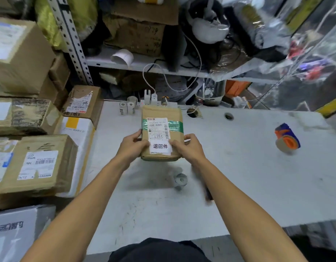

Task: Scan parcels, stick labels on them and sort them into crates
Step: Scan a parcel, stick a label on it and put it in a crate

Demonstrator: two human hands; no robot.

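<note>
A brown parcel (175, 148) with a green tape band and a white shipping label is held above the grey table (239, 176). A white sticker (160, 146) with black characters lies on its near end, below the shipping label. My left hand (130, 147) grips the parcel's left edge, thumb at the sticker's left edge. My right hand (187, 146) grips the right edge, its thumb on the sticker's right side.
Stacked cardboard parcels (36, 163) fill the left side. Small label rolls (126, 107) stand at the table's back, another roll (180, 180) lies under the parcel. An orange and blue tape dispenser (287, 138) sits at the right. A cluttered shelf (144, 63) rises behind.
</note>
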